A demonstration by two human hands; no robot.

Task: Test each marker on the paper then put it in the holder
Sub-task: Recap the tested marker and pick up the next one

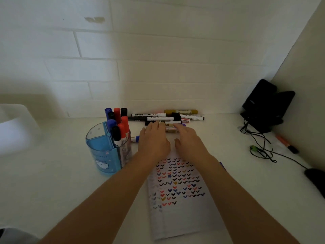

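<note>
The left hand (153, 141) is being held palm down, its fingers (156, 126) nearly straight and close together, with their tips resting on the near edge of the pile of markers (167, 118). The right hand (190, 141) is being held just beside it, also palm down, with fingers stretched forward and the thumb set apart. A gold-labelled marker (169, 129) is being touched by the fingertips of both hands and is lying crosswise between them.

The pile is being kept at the back of the surface (61, 182), against the wall (158, 67), with the markers lying mostly crosswise and overlapping. The paper (179, 199) is lying beneath the wrists and forearms, covered with rows of small tick marks in black, red, blue and gold. To the left of the left hand, the blue holder (105, 155) is standing upright; red, blue and black capped markers (120, 125) are being held upright in its rear and right parts. One short marker (135, 139) is lying between the holder and the left hand.

Far to the right, an orange highlighter (286, 144), tangled cables (260, 148) and a black device (263, 106) are lying near the corner.
</note>
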